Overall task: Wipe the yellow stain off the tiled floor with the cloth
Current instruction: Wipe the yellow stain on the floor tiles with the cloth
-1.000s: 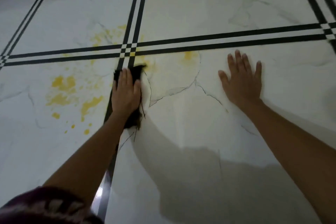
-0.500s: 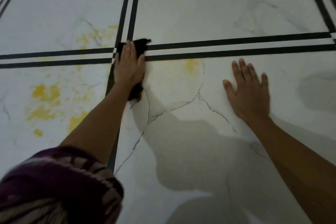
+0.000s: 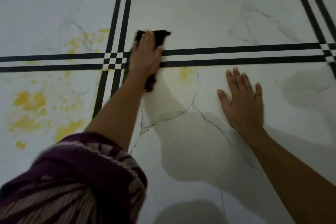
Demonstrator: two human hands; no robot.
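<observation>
The left hand (image 3: 145,54), flat on the cloth (image 3: 160,38), has pushed forward past the black lines, away from the stain (image 3: 31,100), mostly unwiped. The right hand (image 3: 241,100) stays spread on the floor (image 3: 218,14).

Floor (image 3: 218,14): glossy white marble-look tiles with grey veining. Paired black stripes (image 3: 236,56) cross at checkered intersections (image 3: 114,61). Soft shadows (image 3: 190,151) fall nearby.

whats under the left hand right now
A black cloth lies under the left hand, pressed flat across the black double stripe of the tiled floor. Whether yellow stain lies beneath the cloth cannot be seen.
</observation>
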